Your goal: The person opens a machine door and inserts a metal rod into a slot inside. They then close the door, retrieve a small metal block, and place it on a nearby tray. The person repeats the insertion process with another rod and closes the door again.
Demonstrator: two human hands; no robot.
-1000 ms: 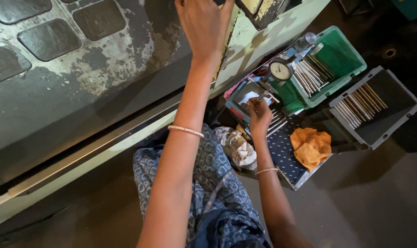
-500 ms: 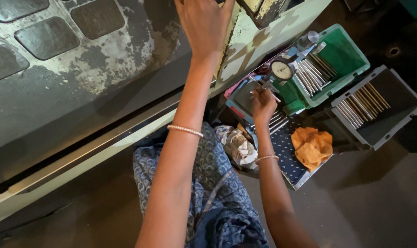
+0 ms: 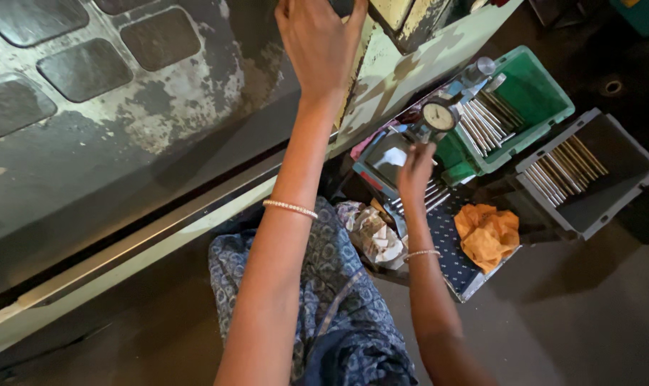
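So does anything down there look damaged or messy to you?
The machine's grey panel has paint flaking off in pale patches, and so has its cream edge. A crumpled orange cloth and a wad of rags lie loose. The metal rods sit neatly in the green tray and the grey tray.

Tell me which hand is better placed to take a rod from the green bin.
Likely the right hand: it is low by the dial gauge, beside the green bin. The left hand is up on the machine.

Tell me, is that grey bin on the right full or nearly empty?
Nearly empty. The grey bin holds only one row of metal rods across its middle; the rest of its dark floor shows bare.
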